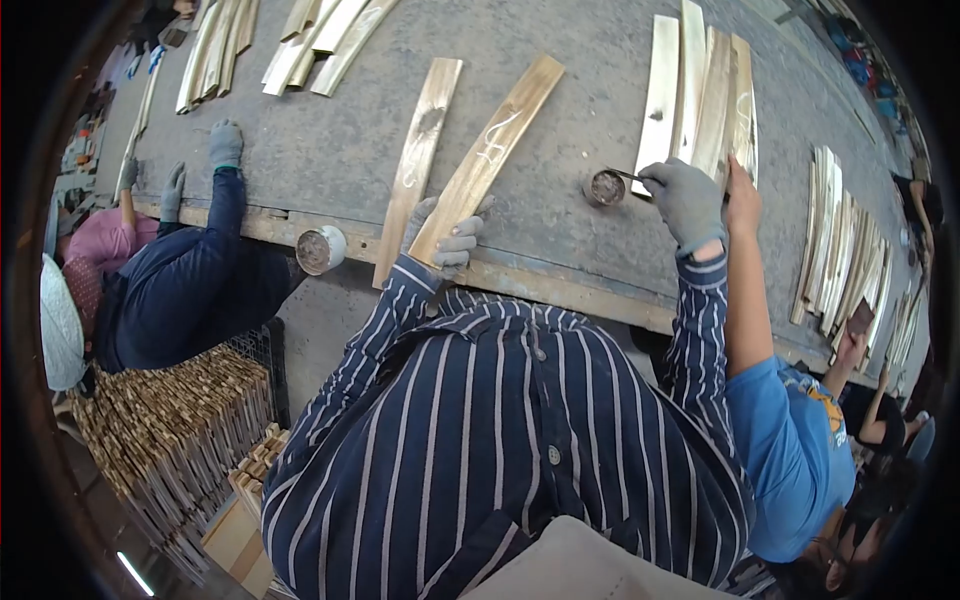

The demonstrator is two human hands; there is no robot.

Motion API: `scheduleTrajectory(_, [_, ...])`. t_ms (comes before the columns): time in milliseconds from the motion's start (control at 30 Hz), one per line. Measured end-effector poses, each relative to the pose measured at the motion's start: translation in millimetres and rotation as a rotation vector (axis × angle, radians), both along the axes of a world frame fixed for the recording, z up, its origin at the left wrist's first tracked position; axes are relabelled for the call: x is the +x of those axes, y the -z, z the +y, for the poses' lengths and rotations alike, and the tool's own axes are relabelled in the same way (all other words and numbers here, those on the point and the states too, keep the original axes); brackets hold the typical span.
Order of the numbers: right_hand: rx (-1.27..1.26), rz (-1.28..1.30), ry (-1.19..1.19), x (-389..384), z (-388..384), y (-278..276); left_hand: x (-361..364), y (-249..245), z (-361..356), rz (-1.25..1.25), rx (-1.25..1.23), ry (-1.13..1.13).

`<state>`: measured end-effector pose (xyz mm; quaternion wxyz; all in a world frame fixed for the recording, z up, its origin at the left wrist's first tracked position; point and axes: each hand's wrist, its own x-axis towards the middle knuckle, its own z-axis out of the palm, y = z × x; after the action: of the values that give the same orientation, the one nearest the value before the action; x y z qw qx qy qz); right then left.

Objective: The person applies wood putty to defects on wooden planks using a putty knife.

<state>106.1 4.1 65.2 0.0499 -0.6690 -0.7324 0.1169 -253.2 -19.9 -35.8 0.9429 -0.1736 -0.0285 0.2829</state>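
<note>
My left hand, in a pale glove, grips the near end of a long wooden strip that lies slanted on the grey table. A second strip lies just left of it. My right hand, in a grey glove, holds a thin stick whose tip rests in a small round tin. Both of my sleeves are navy with white stripes.
Another tin stands at the table's near edge. Pale strips lie beyond my right hand, with more stacks at the right and far left. A person's bare arm reaches in at the right. A navy-sleeved gloved hand rests at the left. Stacked wood sits below.
</note>
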Motion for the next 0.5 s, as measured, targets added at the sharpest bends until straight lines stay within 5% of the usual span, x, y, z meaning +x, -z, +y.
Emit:
scheduleTrajectory(200, [-0.157, -0.187, -0.078, -14, 11, 6, -8, -6, -14, 0.068, 0.018, 0.016])
scheduleTrajectory(300, [0.051, 0.026, 0.044, -22, 1, -10, 9, -20, 0, 0.601, 0.351, 0.063])
scheduleTrajectory(367, [0.177, 0.109, 0.203, -24, -7, -21, 47, -49, 34, 1.343, 0.96, 0.096])
scheduleTrajectory(500, [0.469, 0.209, 0.39, -14, -38, -35, 162, -74, 89, 1.768, 1.469, -0.204])
